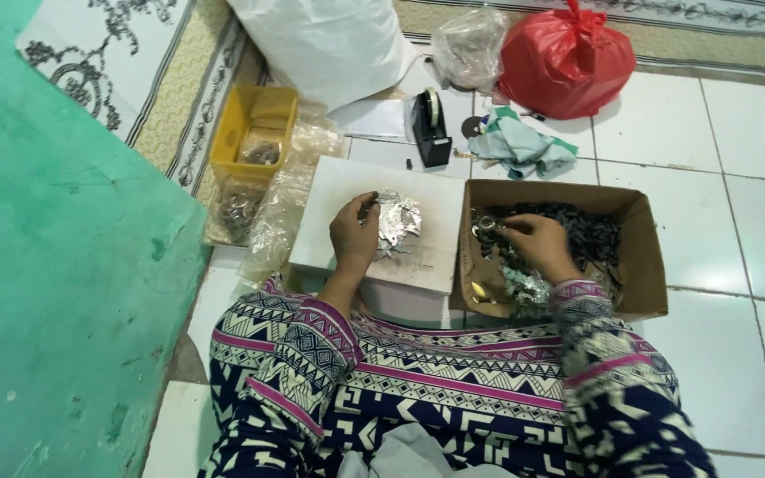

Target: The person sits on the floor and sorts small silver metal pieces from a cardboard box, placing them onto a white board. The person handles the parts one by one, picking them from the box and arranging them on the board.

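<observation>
Far left: one yellow plastic bin with small metal bits inside, clear plastic bags beside it. Centre: one white flat board carrying a pile of shiny silver metal pieces; left hand rests on pile's left edge, fingers curled narrow, touching pieces. Right: one open brown cardboard box holding dark small parts far, silver ones near. Right hand is in box, fingers pinched on parts. Count of parts: cannot tell.
</observation>
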